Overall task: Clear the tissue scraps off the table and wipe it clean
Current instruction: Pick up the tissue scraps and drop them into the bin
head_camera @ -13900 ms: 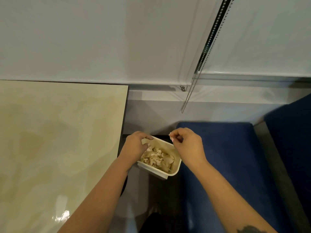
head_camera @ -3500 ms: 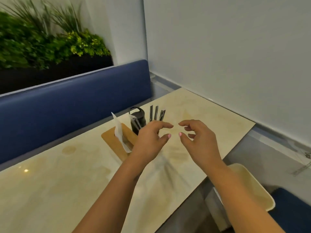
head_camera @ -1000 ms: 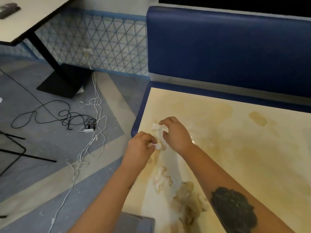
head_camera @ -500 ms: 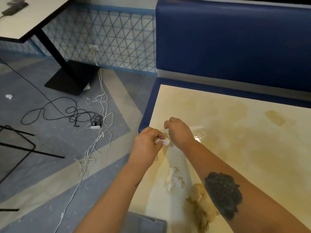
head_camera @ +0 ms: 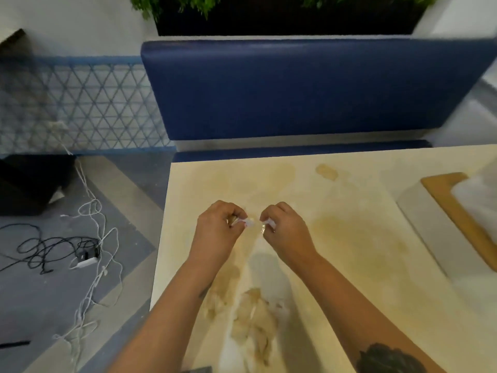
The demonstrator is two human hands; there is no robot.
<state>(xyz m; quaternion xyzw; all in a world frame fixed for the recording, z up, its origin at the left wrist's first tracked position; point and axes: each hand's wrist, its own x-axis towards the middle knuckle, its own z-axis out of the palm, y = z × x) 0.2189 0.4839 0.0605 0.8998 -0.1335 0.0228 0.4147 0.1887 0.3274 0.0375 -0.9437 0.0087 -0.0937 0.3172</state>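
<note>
- Left hand [head_camera: 215,232] over the table [head_camera: 349,265], well in from its left edge, fingers curled, thumb and fingertips pinching a small white tissue scrap [head_camera: 246,222]
- Right hand [head_camera: 289,232] just beside it, knuckles up, fingers curled, pinching a second white tissue bit [head_camera: 270,225] at its fingertips
- The two pinched bits sit close together, a narrow gap between them; whether they join I cannot tell
- Both hands are raised a little above the tabletop or touching it; blur hides which
- A loose heap of crumpled, stained tissue scraps [head_camera: 254,323] lies on the table nearer the front edge, between the two forearms
- More smeared tissue [head_camera: 219,289] lies beside the left forearm, toward the left edge
- Tabletop is pale marbled yellow, with tan stains near the far edge [head_camera: 326,172] and right of the hands
- Wooden tray [head_camera: 451,205] at the right edge of the table, holding something white and blurred
- Right forearm carries a dark tattoo [head_camera: 390,359]
- Blue padded bench back [head_camera: 295,90] runs along the far side of the table, green plants [head_camera: 215,4] above it
- Floor to the left: tangled white cables [head_camera: 91,238] and black cables [head_camera: 40,249], a black table base [head_camera: 29,184] by a lattice-patterned wall
</note>
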